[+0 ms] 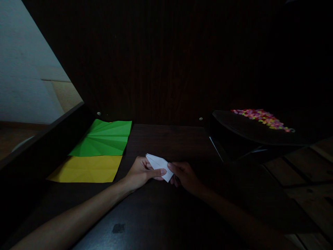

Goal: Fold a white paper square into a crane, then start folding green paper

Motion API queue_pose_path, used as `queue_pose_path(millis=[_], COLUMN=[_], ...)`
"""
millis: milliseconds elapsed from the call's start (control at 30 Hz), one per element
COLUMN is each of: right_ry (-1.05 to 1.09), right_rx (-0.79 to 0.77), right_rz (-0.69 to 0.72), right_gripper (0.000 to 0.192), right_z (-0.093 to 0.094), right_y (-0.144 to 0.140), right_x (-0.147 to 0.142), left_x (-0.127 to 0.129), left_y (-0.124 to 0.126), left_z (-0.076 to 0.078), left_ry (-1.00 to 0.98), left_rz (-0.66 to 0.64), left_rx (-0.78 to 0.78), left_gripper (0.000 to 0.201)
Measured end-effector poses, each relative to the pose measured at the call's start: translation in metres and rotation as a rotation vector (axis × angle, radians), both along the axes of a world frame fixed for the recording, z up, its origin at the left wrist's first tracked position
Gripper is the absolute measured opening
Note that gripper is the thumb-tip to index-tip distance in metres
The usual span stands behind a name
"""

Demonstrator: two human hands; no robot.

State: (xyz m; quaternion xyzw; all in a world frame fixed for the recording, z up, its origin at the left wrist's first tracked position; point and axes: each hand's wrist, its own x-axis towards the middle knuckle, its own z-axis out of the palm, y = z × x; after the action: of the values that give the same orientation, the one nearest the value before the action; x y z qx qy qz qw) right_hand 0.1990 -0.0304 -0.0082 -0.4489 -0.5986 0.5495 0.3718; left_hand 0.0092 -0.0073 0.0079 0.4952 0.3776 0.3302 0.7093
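Very dim, light from the left, right side shadowed, edges warped.

hands showing: 2, left hand and right hand | folded white paper being pinched: 1 | creased sheets lying on table: 2, green sheet and yellow sheet | dark tray carrying multicoloured small pieces: 1, pieces too small to count

White folded paper; green creased sheet, yellow sheet at left; multicoloured pieces seen far right; dark brown table.
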Motion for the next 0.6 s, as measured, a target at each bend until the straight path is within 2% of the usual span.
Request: queue_pose_path(millis=[100, 200, 400, 600], right_ry=[-0.035, -0.05, -0.044, -0.038], right_rx=[0.027, 0.04, 0.043, 0.031], right_rz=[-0.015, -0.048, -0.202, -0.255], right_gripper=[0.055, 0.055, 0.058, 0.055], right_z=[0.001, 0.002, -0.004, -0.005], right_y=[-0.001, -0.002, -0.007, -0.006], right_x=[0.0, -0.002, -0.012, -0.015], left_x=[0.0, 0.002, 0.009, 0.01], left_y=[0.0, 0.0, -0.005, -0.006], left_z=[0.001, 0.0, -0.006, -0.012], left_ry=[-0.014, -0.053, -0.158, -0.152], left_rz=[-0.016, 0.022, 0.105, 0.101], left_rx=[-0.008, -0.04, -0.031, -0.028], left_gripper=[0.029, 0.031, 0.036, 0.04])
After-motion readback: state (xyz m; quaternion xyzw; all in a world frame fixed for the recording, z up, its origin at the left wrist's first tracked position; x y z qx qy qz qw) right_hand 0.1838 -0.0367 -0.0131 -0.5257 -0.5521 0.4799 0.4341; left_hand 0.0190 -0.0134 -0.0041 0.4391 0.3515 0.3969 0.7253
